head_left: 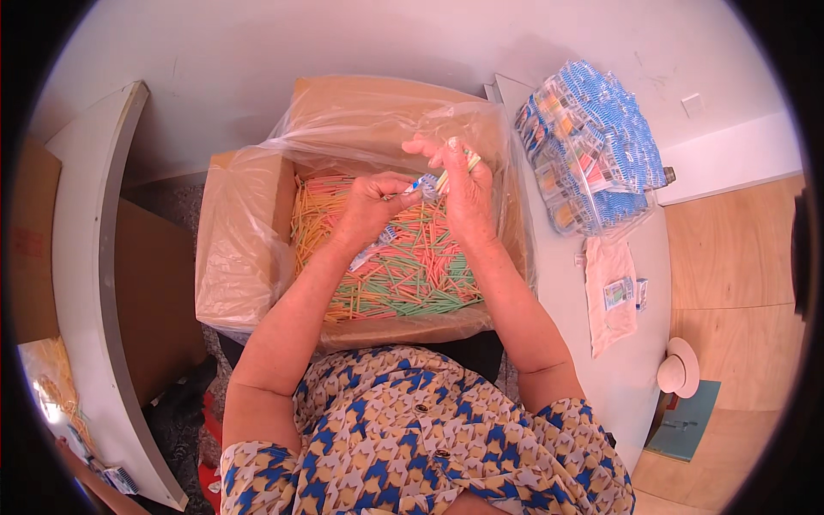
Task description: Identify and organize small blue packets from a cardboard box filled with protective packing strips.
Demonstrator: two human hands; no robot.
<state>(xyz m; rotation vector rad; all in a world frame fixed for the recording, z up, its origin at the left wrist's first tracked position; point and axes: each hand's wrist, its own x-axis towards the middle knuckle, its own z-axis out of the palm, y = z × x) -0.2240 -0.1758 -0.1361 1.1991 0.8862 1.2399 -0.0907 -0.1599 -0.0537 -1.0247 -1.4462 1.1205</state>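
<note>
Head view: left hand [369, 204] on a small packet [423, 185], right hand [470, 199] on pale sticks [471, 160]

At the bottom of the frame, nearest, is a patterned shirt [429, 429] in blue, tan and white. Both bare forearms reach up from it to the upper middle. The left hand pinches the blue-and-white packet between thumb and fingertips. Just beside it, the right hand presses the pale sticks between thumb and fingers, their lower ends close to the packet; whether they are inside it, I cannot tell.

Below the hands, a cardboard box [343, 91] with a clear plastic liner [243, 287] holds loose coloured sticks [412, 279], pink, green and yellow. Another packet [371, 251] lies on them.

On the desk [571, 296] at right lies a pink cloth [605, 330]; farther off, at upper right, stands a heap of blue-and-white packs [601, 142].
</note>
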